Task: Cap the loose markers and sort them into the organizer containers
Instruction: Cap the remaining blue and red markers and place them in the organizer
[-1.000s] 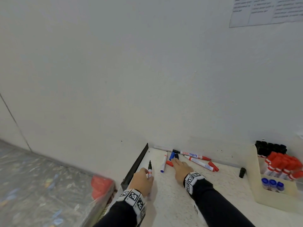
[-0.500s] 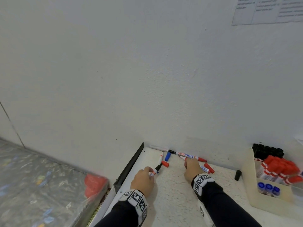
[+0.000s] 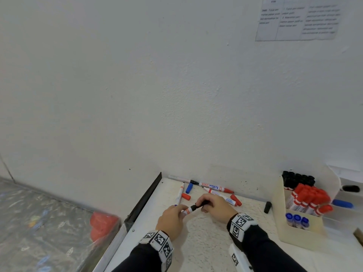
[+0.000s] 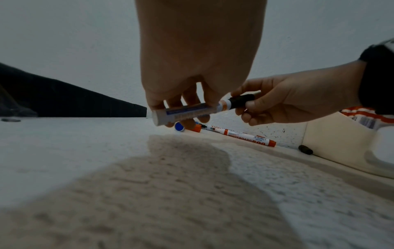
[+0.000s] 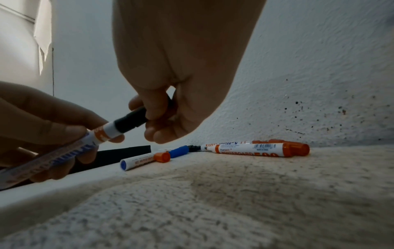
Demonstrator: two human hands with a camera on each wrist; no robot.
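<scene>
The left hand (image 3: 172, 218) curls round the white barrel of a marker (image 3: 189, 210), held above the tabletop (image 3: 206, 242); the right hand (image 3: 216, 208) pinches the black cap (image 4: 242, 99) seated on that marker's end; the two hands meet over the middle of the surface, with bare speckled top between them and the person.

Behind the hands, loose markers lie near the wall (image 3: 176, 95): a red-ended marker (image 3: 214, 187) along the wall's foot, a second marker (image 3: 222, 196) just in front of it, a blue-ended marker (image 5: 138, 160), a blue cap (image 3: 189, 188) and a red cap (image 3: 185, 196); a loose black cap (image 3: 267, 207) lies just beside the organizer (image 3: 300, 232) to the right, whose compartments hold black, red and blue markers upright.

The table's left edge is a dark strip (image 3: 145, 199) meeting the wall at the corner; past it the floor (image 3: 39, 222) drops away, with a red object (image 3: 103, 224) there; a printed sheet (image 3: 298, 18) hangs high on the wall.
</scene>
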